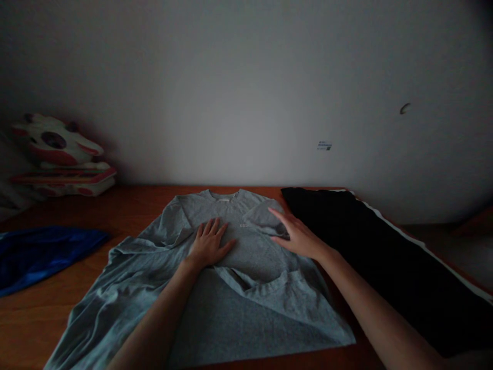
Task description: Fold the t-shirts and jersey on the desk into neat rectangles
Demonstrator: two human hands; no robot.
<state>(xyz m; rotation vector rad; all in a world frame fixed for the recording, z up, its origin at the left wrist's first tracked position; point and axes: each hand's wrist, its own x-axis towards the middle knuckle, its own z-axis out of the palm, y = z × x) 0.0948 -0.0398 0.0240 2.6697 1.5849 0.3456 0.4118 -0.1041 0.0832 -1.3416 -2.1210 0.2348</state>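
Observation:
A grey T-shirt (246,318) lies spread on the wooden surface, its collar toward the wall and its lower part rumpled. Small lettering shows on the chest. My left hand (210,244) rests flat on the chest, fingers spread. At the right side, a sleeve (264,216) is turned inward over the chest. My right hand (298,234) is beside that sleeve with thumb and fingers apart; whether the fingertips touch the cloth I cannot tell.
Dark trousers (370,257) with a white side stripe lie to the right. Blue cloth (46,257) lies at the left on the wooden surface (23,324). A cow-shaped toy keyboard (65,159) stands at the back left, near the pale wall (239,92).

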